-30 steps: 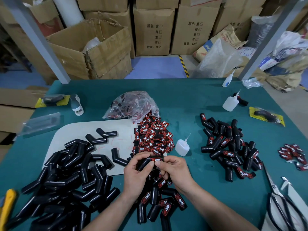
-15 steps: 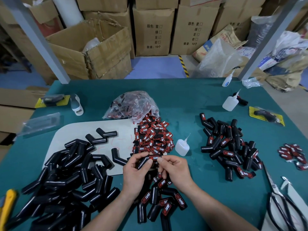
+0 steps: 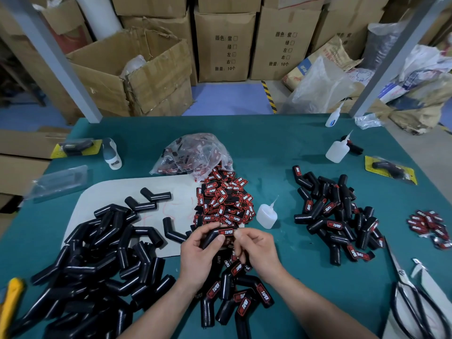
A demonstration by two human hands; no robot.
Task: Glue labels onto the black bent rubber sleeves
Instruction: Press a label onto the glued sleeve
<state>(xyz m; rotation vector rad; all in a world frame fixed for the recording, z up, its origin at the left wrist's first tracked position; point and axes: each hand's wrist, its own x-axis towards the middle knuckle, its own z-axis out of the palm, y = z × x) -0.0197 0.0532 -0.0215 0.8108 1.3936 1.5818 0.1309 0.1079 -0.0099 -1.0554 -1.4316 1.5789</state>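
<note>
Work held just in front of label pile [image 3: 223,199].
Left hand [image 3: 198,255] curls round black bent sleeve [image 3: 211,238], thumb on top; right hand [image 3: 256,250], fingers bent, pinches red label [image 3: 226,232] on the sleeve's upper leg.

Even, fairly bright overhead light, soft shadows, sharp centre, wide-angle bending at the edges.

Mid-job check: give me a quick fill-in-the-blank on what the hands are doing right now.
1. The left hand grips a black bent ____ while the right hand pinches its label.
2. That label's white lettering reads ____.
3. The nearest glue bottle stands to the ____ of the loose label pile.
Missing: sleeve; TAPER; right.
</note>
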